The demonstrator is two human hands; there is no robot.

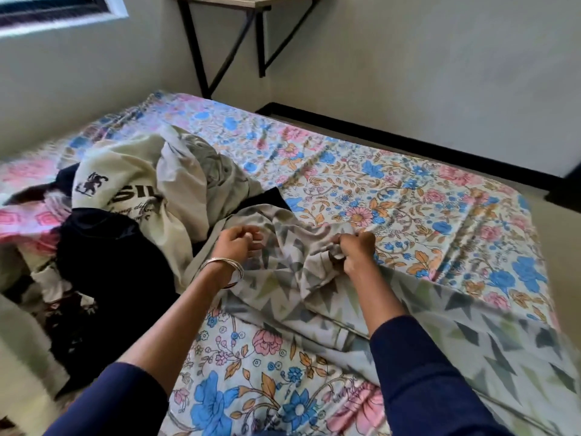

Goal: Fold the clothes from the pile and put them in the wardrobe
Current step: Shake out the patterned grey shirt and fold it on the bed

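A grey-and-white zigzag-patterned garment (317,297) lies spread across the floral bed sheet (408,196), running from the middle to the lower right. My right hand (356,248) grips a bunched fold of it near its upper edge. My left hand (239,243), with bangles on the wrist, hovers over the same garment with its fingers curled; whether it holds cloth is unclear. The pile of clothes (132,202) sits at the left: a cream printed shirt, grey cloth and dark navy pieces.
The bed fills most of the view, with walls behind it. A wall-mounted shelf on black brackets (251,33) hangs above the far end. A window (56,11) is at the top left. Floor (559,221) shows past the bed's right edge.
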